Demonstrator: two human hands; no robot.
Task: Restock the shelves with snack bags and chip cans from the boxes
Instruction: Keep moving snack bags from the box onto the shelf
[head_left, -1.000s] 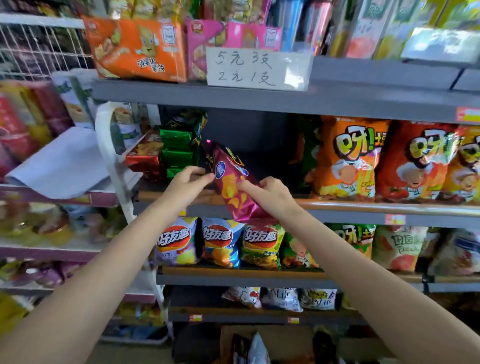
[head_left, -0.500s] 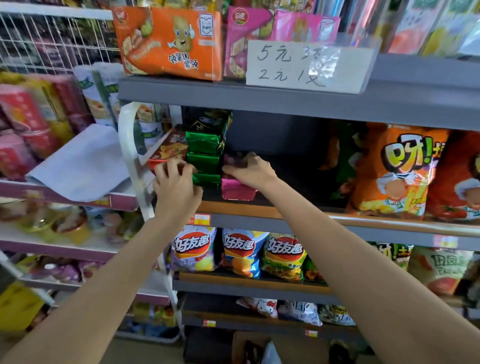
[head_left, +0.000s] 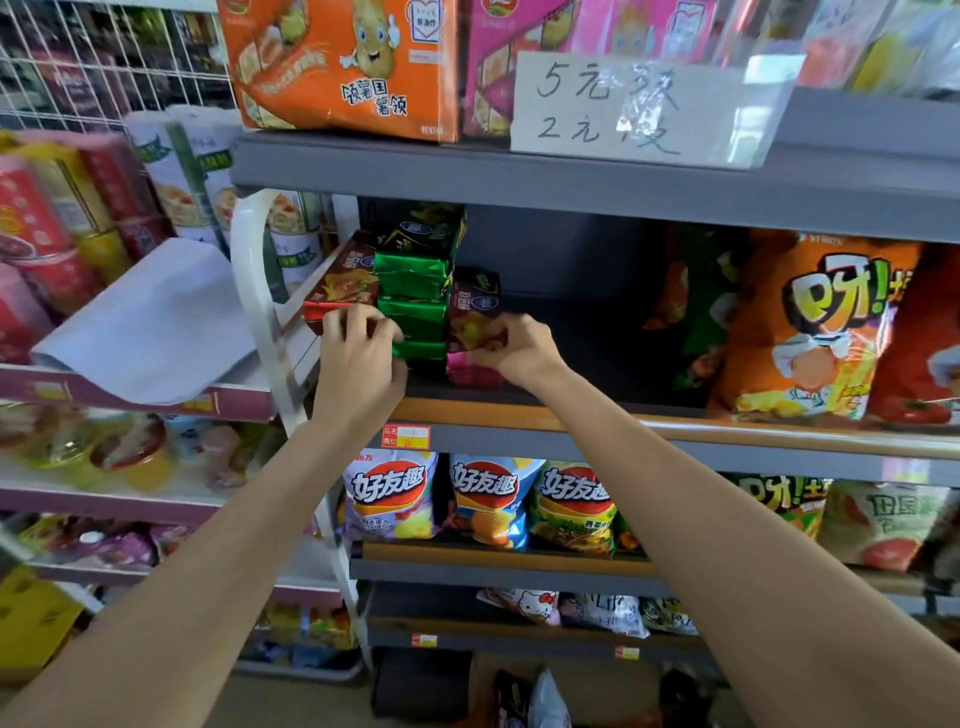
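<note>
A dark purple-pink snack bag (head_left: 474, 312) stands on the middle shelf (head_left: 571, 421), on top of another pink bag (head_left: 472, 371). My right hand (head_left: 511, 345) pinches its lower edge. To its left is a stack of green snack bags (head_left: 413, 291), and left of that a red bag (head_left: 340, 286) lying flat. My left hand (head_left: 358, 358) is at the front of the red bag and the green stack, fingers curled against their lower corners. A cardboard box (head_left: 519, 691) with bags in it sits on the floor below.
Orange puffed-snack bags (head_left: 810, 332) fill the right side of the same shelf, with a dark gap between them and the pink bags. Chip bags (head_left: 488, 499) line the shelf below. A handwritten price sign (head_left: 639, 109) hangs from the upper shelf. A white wire rack (head_left: 260, 322) stands at the left.
A second ago both hands held the purple-pink bag in front of the shelf. It now stands on the shelf beside the green stack, and my left hand has gone over to the red and green bags.
</note>
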